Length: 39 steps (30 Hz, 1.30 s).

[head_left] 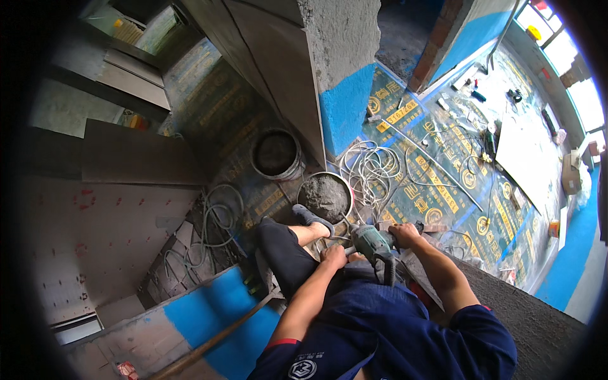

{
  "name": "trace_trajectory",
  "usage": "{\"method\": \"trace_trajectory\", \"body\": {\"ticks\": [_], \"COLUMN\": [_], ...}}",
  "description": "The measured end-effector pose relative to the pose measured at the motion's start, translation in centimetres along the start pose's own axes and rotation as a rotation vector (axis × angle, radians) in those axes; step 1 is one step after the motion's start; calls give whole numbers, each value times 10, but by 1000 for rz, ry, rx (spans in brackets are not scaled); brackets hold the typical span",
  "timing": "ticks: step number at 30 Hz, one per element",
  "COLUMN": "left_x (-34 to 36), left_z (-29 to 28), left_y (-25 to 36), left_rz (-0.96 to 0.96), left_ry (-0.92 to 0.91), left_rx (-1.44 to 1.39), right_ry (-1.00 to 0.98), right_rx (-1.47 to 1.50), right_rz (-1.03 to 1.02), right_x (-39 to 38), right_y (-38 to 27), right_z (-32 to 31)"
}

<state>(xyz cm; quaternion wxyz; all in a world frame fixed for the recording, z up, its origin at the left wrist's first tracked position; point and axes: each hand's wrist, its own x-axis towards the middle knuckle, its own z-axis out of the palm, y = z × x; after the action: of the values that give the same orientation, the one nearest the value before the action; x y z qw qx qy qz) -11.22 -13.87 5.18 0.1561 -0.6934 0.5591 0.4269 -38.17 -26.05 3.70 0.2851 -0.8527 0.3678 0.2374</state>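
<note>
A green electric mixing drill [372,242] is held in front of my lap. My left hand [333,256] is closed round its side handle. On the other side, my right hand [405,235] is wrapped round the other grip. The tool's front end points at a bucket [350,190] filled with grey mortar [325,196]. How far the shaft reaches into the mortar is hard to make out. My foot in a grey shoe [312,219] rests against the bucket's near side.
A second bucket [297,170] with dark contents stands behind on the left. Coiled pale hose [373,168] lies right of the mortar bucket, another coil [218,218] to the left. A long rod [437,168] and a large pale board [522,152] lie on the printed floor covering. A wooden pole [215,339] leans lower left.
</note>
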Motion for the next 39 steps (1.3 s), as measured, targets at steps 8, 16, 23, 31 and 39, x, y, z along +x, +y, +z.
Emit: {"method": "trace_trajectory", "body": {"ticks": [8,16,23,31,39], "left_x": [-22,-18,-31,-44,-29], "left_z": [-8,9,13,5,23], "left_y": [4,-7,-3,1,-12], "left_rz": [-9,-35,-33,-52,-73], "left_ry": [51,83,160,120,-47], "left_rx": [-54,-85,-178,-217,-161], "right_ry": [89,62,78,99,63], "right_rx": [-58,-135,-156,-163,-178], "right_rz": [-114,-133,-148,-189,-146], "right_x": [3,9,2,4,14], "right_y": [-3,-7,-12,-15,-21], "right_z": [-20,-34,-48,-57,-26]}}
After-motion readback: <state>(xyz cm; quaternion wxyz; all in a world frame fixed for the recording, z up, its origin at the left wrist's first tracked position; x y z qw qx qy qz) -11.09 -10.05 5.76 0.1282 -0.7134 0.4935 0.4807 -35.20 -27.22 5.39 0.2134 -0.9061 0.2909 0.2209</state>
